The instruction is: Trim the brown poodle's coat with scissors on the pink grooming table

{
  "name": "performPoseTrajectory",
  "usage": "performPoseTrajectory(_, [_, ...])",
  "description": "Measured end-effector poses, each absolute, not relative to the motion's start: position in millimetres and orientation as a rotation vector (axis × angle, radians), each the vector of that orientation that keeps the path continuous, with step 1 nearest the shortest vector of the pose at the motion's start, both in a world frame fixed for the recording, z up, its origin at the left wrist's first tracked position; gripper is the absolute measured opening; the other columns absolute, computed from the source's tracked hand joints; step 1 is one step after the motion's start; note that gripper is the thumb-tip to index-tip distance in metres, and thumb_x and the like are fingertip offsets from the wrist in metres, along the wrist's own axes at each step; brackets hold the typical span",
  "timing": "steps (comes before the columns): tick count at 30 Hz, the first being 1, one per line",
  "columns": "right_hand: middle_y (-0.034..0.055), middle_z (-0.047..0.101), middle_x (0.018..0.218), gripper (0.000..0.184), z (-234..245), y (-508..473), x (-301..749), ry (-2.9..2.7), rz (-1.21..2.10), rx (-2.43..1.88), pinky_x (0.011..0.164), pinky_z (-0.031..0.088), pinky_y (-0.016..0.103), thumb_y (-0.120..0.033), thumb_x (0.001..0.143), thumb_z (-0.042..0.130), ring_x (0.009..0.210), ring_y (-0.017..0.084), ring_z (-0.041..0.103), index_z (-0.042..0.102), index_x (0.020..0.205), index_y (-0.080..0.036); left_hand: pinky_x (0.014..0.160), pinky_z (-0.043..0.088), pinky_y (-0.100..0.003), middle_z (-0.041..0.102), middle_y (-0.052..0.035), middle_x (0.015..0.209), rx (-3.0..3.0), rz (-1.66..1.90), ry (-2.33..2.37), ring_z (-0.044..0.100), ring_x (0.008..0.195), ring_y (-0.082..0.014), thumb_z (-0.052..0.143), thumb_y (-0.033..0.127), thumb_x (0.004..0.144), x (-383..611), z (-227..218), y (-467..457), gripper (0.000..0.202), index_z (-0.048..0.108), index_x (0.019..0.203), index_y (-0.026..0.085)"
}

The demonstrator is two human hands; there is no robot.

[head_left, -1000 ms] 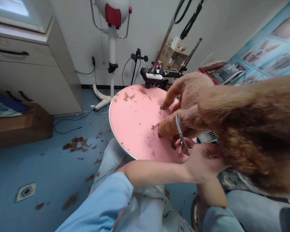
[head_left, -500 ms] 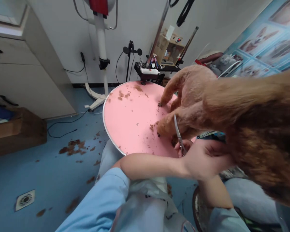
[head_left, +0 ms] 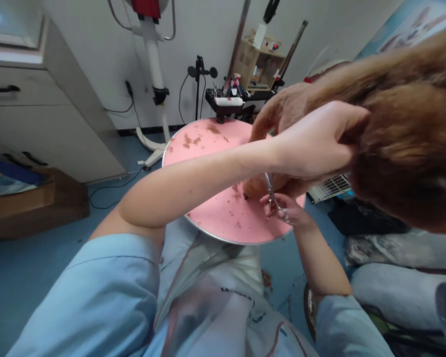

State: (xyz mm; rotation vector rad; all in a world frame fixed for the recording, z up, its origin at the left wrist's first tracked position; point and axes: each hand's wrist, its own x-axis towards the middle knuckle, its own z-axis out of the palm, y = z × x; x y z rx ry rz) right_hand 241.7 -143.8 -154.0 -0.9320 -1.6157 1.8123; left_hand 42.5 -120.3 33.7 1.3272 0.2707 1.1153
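A brown curly-coated dog (head_left: 409,134) stands on a round pink grooming table (head_left: 219,218), its head end at the right of the view. My left hand (head_left: 315,139) reaches across in front of its body and is closed on the fur by the head; the fingertips are hidden in the coat. Below it, my right hand (head_left: 284,208) holds metal scissors (head_left: 269,186), blades pointing up beside a leg (head_left: 255,186). My left wrist and hand partly cover the blades and the dog's legs.
Clipped brown fur (head_left: 211,129) lies scattered over the tabletop. A tool tray (head_left: 225,104) with a white tube is at the table's far edge. Behind it stands a wooden box (head_left: 258,64). A white stand (head_left: 152,59) rises at the back left, near a cardboard box (head_left: 59,198).
My left hand has risen along with the dog's head, and the forearm now crosses the table. My right hand with the scissors shows more fully beneath it. The camera view has shifted slightly.
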Motion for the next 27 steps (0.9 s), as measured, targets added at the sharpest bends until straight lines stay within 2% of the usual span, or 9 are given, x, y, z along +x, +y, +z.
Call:
performPoseTrajectory(3, [0.0018,0.064,0.07,0.053,-158,-143,240,-1.564,1.87,-1.009,0.055,0.047,0.02,-0.037,0.059,0.083,0.059,0.01,0.059,0.061,0.102,-0.015,0.074,0.041,-0.019,0.051,0.0058,0.056,1.688,1.014,0.203,0.052,0.069,-0.0035,0.035,-0.002,0.062,42,29,-111,0.024,0.054,0.073,-0.011])
performPoseTrajectory(5, [0.0038,0.065,0.072,0.059,-160,-143,240,-1.529,1.937,-0.971,0.058,0.049,0.023,-0.043,0.057,0.083,0.063,0.013,0.061,0.061,0.103,-0.014,0.074,0.041,-0.019,0.051,0.0065,0.057,1.751,1.047,0.224,0.053,0.071,-0.0052,0.039,0.0,0.06,43,26,-108,0.023,0.055,0.074,-0.01])
performPoseTrajectory(8, [0.0066,0.066,0.078,0.067,-161,-142,241,-1.436,1.958,-0.924,0.065,0.051,0.028,-0.056,0.056,0.078,0.07,0.016,0.063,0.061,0.105,-0.013,0.074,0.04,-0.023,0.045,0.0077,0.056,1.768,1.114,0.254,0.053,0.078,-0.0075,0.028,0.005,0.065,43,26,-110,0.034,0.053,0.076,-0.014])
performPoseTrajectory(11, [0.0025,0.064,0.073,0.054,-164,-142,241,-1.466,1.882,-1.004,0.058,0.049,0.022,-0.039,0.059,0.081,0.063,0.011,0.06,0.061,0.103,-0.015,0.069,0.038,-0.025,0.041,0.007,0.06,1.793,1.119,0.267,0.051,0.081,-0.0073,0.008,0.011,0.066,44,27,-113,0.05,0.045,0.078,-0.021])
performPoseTrajectory(14, [0.002,0.065,0.073,0.047,-169,-145,243,-1.538,1.903,-1.044,0.056,0.048,0.02,-0.028,0.062,0.081,0.06,0.01,0.061,0.061,0.103,-0.016,0.069,0.038,-0.027,0.041,0.0063,0.063,1.858,1.12,0.291,0.05,0.084,-0.0074,0.006,0.012,0.066,45,27,-113,0.052,0.045,0.08,-0.02])
performPoseTrajectory(17, [0.0063,0.066,0.081,0.058,-172,-146,245,-1.499,1.981,-0.946,0.065,0.051,0.026,-0.042,0.062,0.079,0.071,0.014,0.064,0.06,0.108,-0.014,0.077,0.039,-0.027,0.044,0.0066,0.063,1.881,1.143,0.295,0.052,0.082,-0.007,0.024,0.009,0.067,47,26,-112,0.039,0.052,0.081,-0.014])
performPoseTrajectory(19, [0.0078,0.066,0.084,0.065,-174,-144,245,-1.434,2.001,-0.902,0.07,0.052,0.029,-0.051,0.062,0.077,0.076,0.016,0.064,0.059,0.111,-0.013,0.079,0.041,-0.027,0.047,0.0052,0.062,1.836,1.145,0.288,0.053,0.08,-0.0073,0.029,0.008,0.067,47,26,-112,0.033,0.054,0.077,-0.011])
performPoseTrajectory(24, [0.0014,0.064,0.072,0.049,-180,-144,245,-1.449,1.935,-1.018,0.058,0.05,0.022,-0.029,0.062,0.08,0.061,0.01,0.059,0.061,0.105,-0.016,0.08,0.042,-0.028,0.052,-0.0003,0.06,1.608,1.118,0.258,0.055,0.083,-0.0098,0.023,0.015,0.076,49,27,-112,0.039,0.053,0.067,-0.008])
performPoseTrajectory(27, [0.0053,0.065,0.078,0.057,-180,-144,244,-1.411,2.017,-0.917,0.063,0.052,0.027,-0.044,0.062,0.078,0.068,0.014,0.062,0.061,0.107,-0.014,0.078,0.043,-0.026,0.054,-0.0017,0.065,1.643,1.106,0.23,0.056,0.083,-0.0097,0.029,0.015,0.079,51,23,-110,0.033,0.055,0.069,-0.003])
